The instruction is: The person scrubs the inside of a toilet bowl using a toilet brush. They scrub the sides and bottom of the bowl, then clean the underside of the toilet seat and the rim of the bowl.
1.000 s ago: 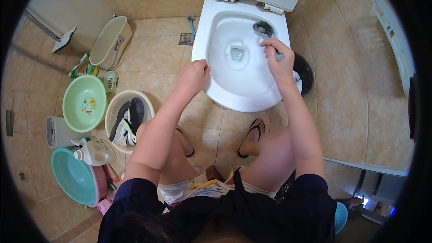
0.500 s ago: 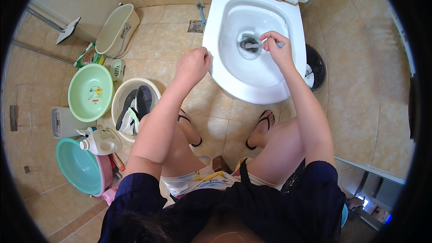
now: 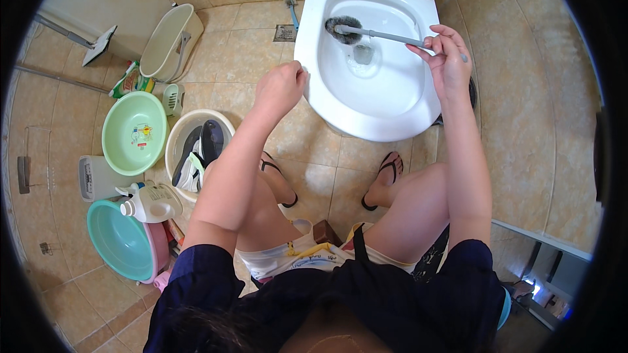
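In my right hand point(image 3: 448, 62) is a toilet brush point(image 3: 383, 36) with a long grey handle, gripped near its end. Its dark bristle head presses on the far left inner wall of the white toilet bowl point(image 3: 386, 132), above the water. My left hand point(image 3: 282, 88) is closed, knuckles up, right at the bowl's left outer edge. Whether it grips the edge or anything else is hidden under the fingers. The seat and lid stand raised at the back.
Left on the tiled floor are a green basin point(image 3: 118, 137), a cream bucket point(image 3: 171, 157) with shoes in it, a white jug point(image 3: 160, 202), a teal basin point(image 3: 108, 248) and a tall beige bin point(image 3: 163, 59). A small blue-handled brush point(image 3: 294, 16) lies left of the toilet.
My right hand has moved right and a little away, with the brush head lifted from the drain hole to the bowl's far left wall. My left hand has barely moved.
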Demonstrator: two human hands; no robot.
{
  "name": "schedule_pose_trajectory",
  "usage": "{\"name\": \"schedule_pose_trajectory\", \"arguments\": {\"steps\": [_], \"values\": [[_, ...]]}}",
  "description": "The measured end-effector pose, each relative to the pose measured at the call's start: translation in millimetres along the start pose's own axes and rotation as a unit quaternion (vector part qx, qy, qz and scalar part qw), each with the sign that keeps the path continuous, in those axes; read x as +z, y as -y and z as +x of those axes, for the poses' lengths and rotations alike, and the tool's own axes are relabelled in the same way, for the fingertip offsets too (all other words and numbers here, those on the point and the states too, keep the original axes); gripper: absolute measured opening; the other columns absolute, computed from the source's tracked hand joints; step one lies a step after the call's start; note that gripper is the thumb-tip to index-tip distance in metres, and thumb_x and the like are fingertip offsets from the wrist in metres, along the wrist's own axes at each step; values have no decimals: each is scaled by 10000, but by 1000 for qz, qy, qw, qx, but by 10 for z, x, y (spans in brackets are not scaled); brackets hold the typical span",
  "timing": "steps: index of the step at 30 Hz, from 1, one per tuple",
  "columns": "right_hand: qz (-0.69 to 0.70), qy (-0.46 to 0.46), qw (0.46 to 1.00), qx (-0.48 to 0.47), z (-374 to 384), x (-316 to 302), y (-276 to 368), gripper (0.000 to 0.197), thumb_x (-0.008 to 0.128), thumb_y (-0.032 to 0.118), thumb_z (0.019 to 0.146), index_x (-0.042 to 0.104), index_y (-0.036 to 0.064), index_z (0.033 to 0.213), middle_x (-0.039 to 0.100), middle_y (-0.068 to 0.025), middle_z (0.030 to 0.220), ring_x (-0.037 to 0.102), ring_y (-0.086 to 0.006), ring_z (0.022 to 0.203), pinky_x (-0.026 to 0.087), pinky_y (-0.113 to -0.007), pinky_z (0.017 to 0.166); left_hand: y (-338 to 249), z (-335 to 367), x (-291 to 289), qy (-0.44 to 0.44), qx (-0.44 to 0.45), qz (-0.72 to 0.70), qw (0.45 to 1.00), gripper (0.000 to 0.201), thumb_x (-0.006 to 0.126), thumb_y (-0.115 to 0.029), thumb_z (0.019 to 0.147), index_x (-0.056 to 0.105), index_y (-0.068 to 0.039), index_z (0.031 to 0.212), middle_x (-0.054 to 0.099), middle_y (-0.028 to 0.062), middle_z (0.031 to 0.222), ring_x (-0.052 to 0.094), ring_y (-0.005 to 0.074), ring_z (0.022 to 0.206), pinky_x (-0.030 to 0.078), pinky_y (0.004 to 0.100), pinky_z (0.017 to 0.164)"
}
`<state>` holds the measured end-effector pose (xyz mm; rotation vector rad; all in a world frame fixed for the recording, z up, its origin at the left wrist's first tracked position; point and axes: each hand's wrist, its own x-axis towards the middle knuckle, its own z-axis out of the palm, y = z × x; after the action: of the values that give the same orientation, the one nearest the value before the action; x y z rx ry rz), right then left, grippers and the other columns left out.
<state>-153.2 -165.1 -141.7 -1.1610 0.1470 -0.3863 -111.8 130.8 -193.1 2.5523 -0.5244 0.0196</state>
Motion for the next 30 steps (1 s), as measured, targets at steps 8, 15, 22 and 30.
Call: {"name": "schedule_pose_trajectory", "arguments": {"steps": [8,15,22,30], "values": [[31,83,994,70,-140,-144,401,237,395,3,865,543,-63,1037,377,11,584,509,-133,680,537,-549,821,-11,1,-4,-1,7,-5,1000,210,566,-208,851,625,-12,805,640,188,767,617,371,729,485,440,643],[9,35,999,39,-207,38,376,231,377,-13,862,536,-57,1024,398,0,593,519,-142,693,540,-545,819,-18,40,46,-4,12,0,1000,215,567,-212,852,628,-10,812,640,192,771,617,373,734,485,437,649],[1,79,996,38,-157,44,308,223,391,-4,867,559,-67,1000,383,20,579,510,-118,688,569,-467,782,-33,92,77,1,10,5,1000,218,572,-216,852,632,-9,817,643,192,779,619,372,744,488,430,658],[-6,96,988,123,-173,-213,718,223,371,5,842,530,-56,986,329,27,547,471,-123,626,579,-526,734,-60,87,60,0,10,3,1000,213,573,-211,851,629,-10,808,641,190,769,617,370,736,486,429,658]]}}
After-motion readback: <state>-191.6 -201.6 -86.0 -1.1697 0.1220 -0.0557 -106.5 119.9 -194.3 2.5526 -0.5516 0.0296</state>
